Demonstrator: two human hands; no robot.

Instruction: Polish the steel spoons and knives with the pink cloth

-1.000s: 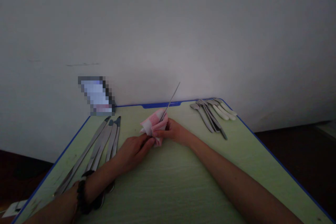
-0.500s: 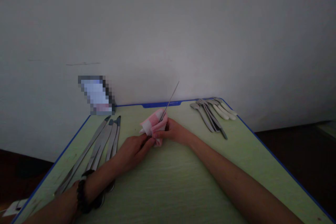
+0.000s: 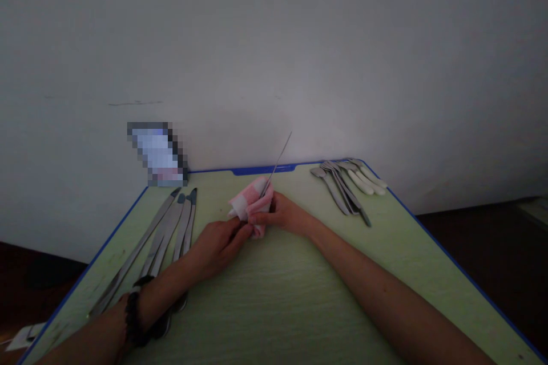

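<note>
A pink and white checked cloth is bunched around a thin metal utensil, over the middle of the table's far half. The utensil juts up and to the right out of the cloth; seen edge-on, it looks like a table knife blade. My right hand is closed around the cloth from the right, thumb pressed on its front. At the cloth's lower left, my left hand is closed, apparently on the utensil's lower end, which fingers and cloth hide.
Long metal cutlery lies at the left, partly under my left forearm. Several spoons and forks, along with pale-handled cutlery, lie at the back right. A pixelated phone-like device leans on the wall. The green table has a blue edge.
</note>
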